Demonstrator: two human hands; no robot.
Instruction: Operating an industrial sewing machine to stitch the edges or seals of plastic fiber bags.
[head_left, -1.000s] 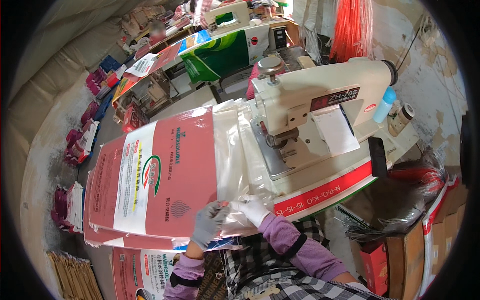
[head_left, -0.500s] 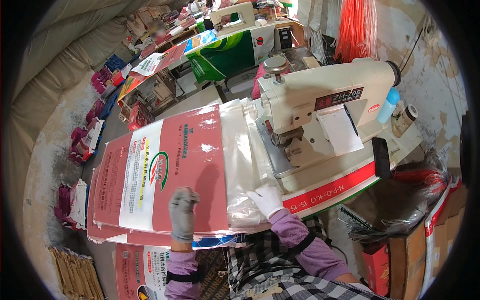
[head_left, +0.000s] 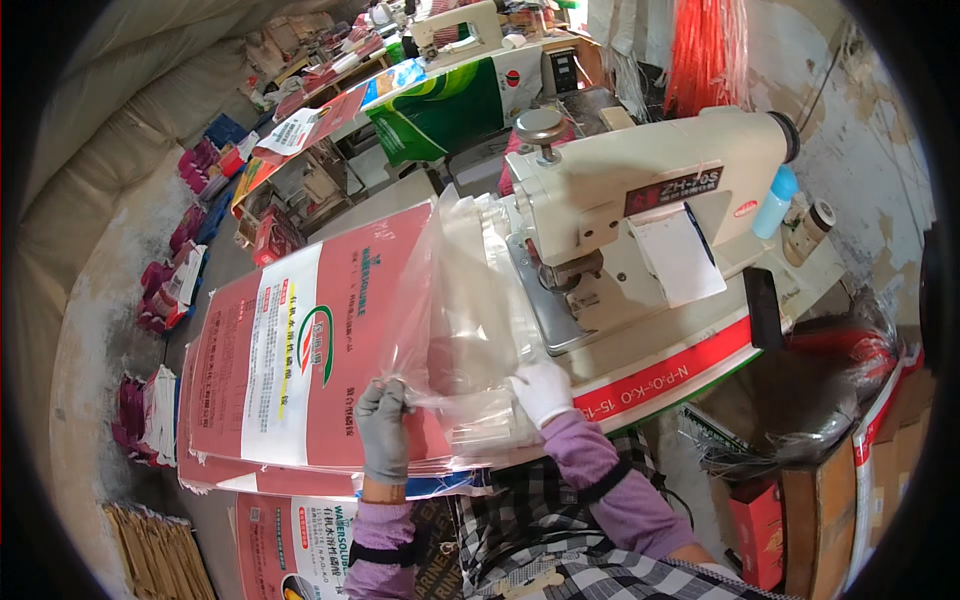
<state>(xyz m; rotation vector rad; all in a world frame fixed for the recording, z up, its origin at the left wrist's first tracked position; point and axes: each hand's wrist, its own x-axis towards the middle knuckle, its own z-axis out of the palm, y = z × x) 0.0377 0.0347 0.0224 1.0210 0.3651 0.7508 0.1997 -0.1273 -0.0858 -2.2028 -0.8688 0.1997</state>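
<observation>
Fingers (head_left: 392, 392) of our left hand (head_left: 383, 432), grey-gloved, pinch the near edge of a clear plastic liner (head_left: 462, 310); our right hand (head_left: 541, 390), white-gloved, grips the same edge further right. Held at two points, the film stands up slack between them, probably so its mouth stays spread. It rises over the stack of red printed sacks (head_left: 280, 370) lying flat on the table, just beside the cream sewing machine (head_left: 640, 200), whose presser foot is near the liner's far side.

A clear plastic liner bag (head_left: 455, 320), crinkled, is lifted upright over the flat stack of red-and-white sacks (head_left: 290, 370).
</observation>
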